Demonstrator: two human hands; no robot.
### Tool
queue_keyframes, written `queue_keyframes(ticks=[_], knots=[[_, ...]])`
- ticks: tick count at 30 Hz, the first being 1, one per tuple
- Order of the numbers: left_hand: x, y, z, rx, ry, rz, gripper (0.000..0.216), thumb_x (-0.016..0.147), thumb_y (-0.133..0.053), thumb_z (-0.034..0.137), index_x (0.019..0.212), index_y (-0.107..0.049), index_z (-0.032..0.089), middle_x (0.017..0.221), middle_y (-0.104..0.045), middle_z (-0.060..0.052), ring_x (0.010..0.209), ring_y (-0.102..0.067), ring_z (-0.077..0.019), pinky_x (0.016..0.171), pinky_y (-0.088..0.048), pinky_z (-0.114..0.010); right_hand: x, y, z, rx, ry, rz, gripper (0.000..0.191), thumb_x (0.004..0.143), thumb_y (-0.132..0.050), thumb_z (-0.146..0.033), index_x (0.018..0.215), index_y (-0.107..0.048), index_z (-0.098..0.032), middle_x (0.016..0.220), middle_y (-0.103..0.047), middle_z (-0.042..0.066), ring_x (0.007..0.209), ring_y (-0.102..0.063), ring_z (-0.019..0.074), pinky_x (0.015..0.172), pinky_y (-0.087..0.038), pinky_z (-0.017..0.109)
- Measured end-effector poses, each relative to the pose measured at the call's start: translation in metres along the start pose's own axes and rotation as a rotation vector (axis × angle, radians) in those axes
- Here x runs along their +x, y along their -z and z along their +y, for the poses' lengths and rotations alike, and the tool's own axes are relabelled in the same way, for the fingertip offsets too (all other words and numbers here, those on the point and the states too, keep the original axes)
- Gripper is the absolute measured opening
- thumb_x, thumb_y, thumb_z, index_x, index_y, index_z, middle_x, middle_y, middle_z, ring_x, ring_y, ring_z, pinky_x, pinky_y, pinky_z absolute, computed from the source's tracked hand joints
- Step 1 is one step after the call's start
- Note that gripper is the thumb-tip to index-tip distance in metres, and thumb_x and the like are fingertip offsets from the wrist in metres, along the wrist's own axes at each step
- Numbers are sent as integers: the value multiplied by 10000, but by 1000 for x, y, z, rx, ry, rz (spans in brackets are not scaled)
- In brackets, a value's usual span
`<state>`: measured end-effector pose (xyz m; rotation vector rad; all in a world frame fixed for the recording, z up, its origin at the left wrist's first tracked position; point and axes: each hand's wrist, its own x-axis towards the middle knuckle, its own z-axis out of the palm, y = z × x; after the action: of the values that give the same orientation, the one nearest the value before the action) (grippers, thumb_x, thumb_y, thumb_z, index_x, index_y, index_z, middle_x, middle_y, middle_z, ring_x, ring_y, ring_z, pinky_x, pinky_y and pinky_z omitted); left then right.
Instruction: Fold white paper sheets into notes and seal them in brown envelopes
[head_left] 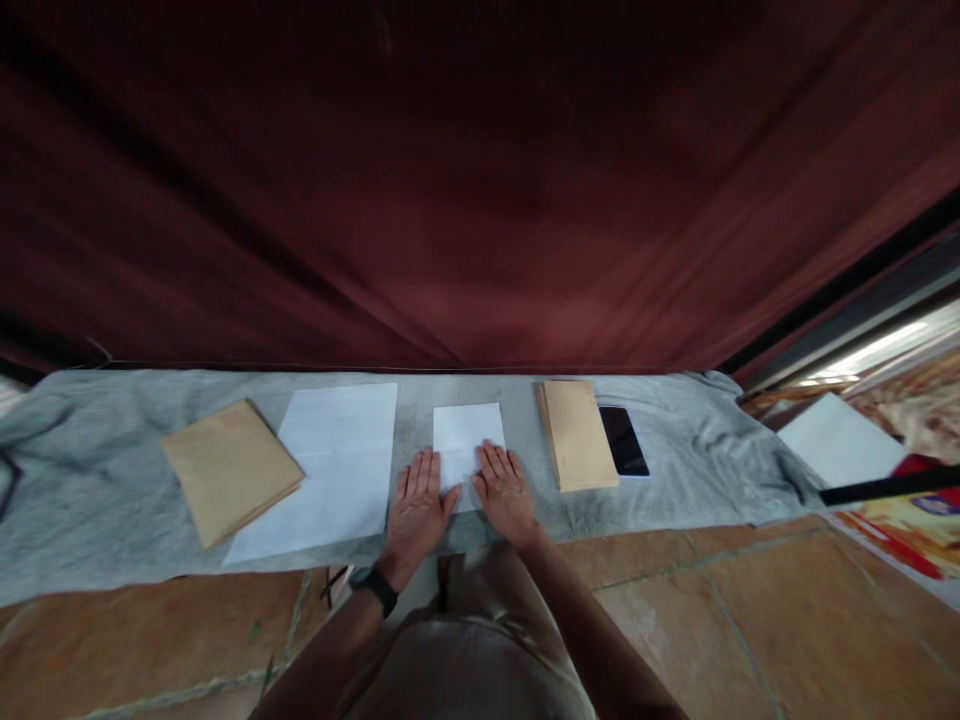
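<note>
A small white sheet of paper, apparently folded, lies on the grey cloth in front of me. Along its left edge rests my left hand, flat, with fingers stretched out and the thumb on the paper. My right hand lies flat on the lower right part of the same paper, fingers extended. Neither hand grips anything. To the left are larger white sheets, partly covered by a stack of brown envelopes. A narrower stack of brown envelopes lies to the right of my right hand.
A dark-screened phone lies beside the right envelope stack. Grey cloth covers the long narrow surface. A dark red curtain-like sheet rises behind it. Tiled floor shows in front, and a white sheet lies at far right.
</note>
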<state>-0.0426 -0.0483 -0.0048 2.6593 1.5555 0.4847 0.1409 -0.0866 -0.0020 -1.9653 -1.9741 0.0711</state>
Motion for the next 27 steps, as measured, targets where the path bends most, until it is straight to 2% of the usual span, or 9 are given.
queue_keyframes(ticks=[4, 10, 13, 21, 27], knots=[[1, 0, 4, 32, 13, 17, 645, 1030, -374, 443, 1518, -443, 27, 1594, -418, -222, 1506, -363, -360, 1231, -269, -566, -3, -5, 3, 7, -4, 18, 516, 1081, -410, -353, 1564, -410, -171, 1618, -417, 88, 1498, -387, 243, 1245, -271, 459], [16, -5, 29, -14, -126, -61, 522, 1054, -332, 342, 1516, -482, 150, 1601, -452, -93, 1524, -348, -275, 1256, -259, -509, -3, -6, 4, 1, 12, 8, 495, 1054, -431, -253, 1548, -447, -236, 1636, -392, 49, 1510, -364, 248, 1247, -244, 474], [19, -9, 28, -24, -113, -49, 538, 1047, -346, 347, 1521, -468, 122, 1598, -450, -122, 1522, -353, -265, 1256, -265, -491, -2, -6, 4, -1, 1, 10, 502, 1040, -451, -237, 1542, -459, -244, 1630, -403, 45, 1506, -368, 250, 1246, -244, 477], [7, -5, -3, -33, 9, 23, 595, 1017, -384, 357, 1530, -438, 61, 1588, -440, -197, 1493, -400, -312, 1222, -315, -505, -3, -10, 9, -7, -73, 76, 512, 1067, -427, -321, 1567, -417, -207, 1609, -435, 80, 1495, -382, 274, 1235, -257, 497], [11, -3, -3, -86, 48, 16, 553, 1012, -403, 341, 1461, -508, 37, 1538, -496, -237, 1447, -451, -360, 1197, -333, -554, -1, -7, 19, -45, -117, 101, 532, 1072, -403, -339, 1565, -406, -138, 1589, -460, 127, 1476, -396, 313, 1216, -254, 524]])
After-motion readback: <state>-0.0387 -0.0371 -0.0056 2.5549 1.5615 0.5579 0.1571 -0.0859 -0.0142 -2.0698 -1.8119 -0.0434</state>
